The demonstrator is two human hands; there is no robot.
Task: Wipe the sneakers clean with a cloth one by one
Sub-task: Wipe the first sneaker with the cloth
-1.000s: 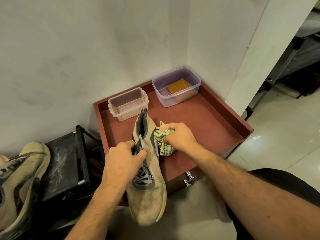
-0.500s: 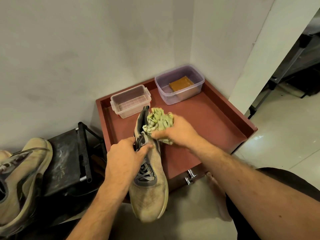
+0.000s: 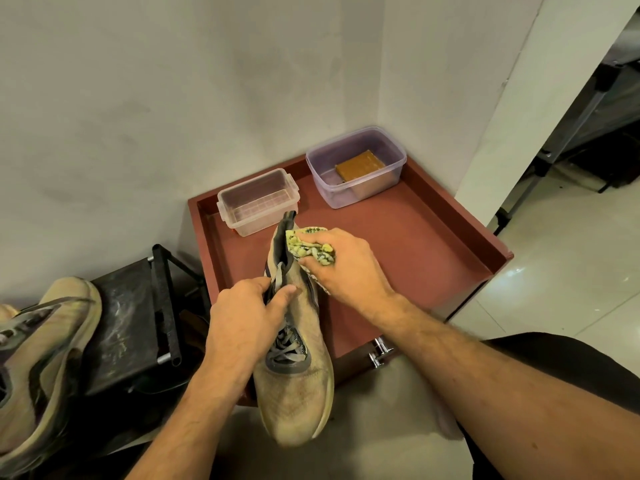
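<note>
The tan sneaker [image 3: 294,368] is being held above the near edge of the red worktop [image 3: 415,251], its toe pointing toward the person and hanging out past the edge, its heel lifted over the tray-like top. Its fabric is looking dusty and its grey laces are showing just below the left hand [image 3: 242,327]. That hand is making a tight grip around the tongue and collar, thumb on the right side of the tongue, fingers curled on the left side. The right hand [image 3: 346,268] is bunching a yellow-green patterned cloth [image 3: 310,245] in a closed grip and pressing it against the outer side of the sneaker near the heel opening; part of the cloth is sticking out above the fingers and touching the dark collar.

Behind the heel, a clear rectangular box [image 3: 258,200] is sitting on the worktop, just beside the sneaker's heel tab. To its right, near the corner of the wall, a purple-tinted tub [image 3: 356,166] is holding a brown block [image 3: 360,164]. At the far left, a second sneaker [image 3: 41,368] of the same tan colour is lying beside a black folding stool [image 3: 131,317].
</note>
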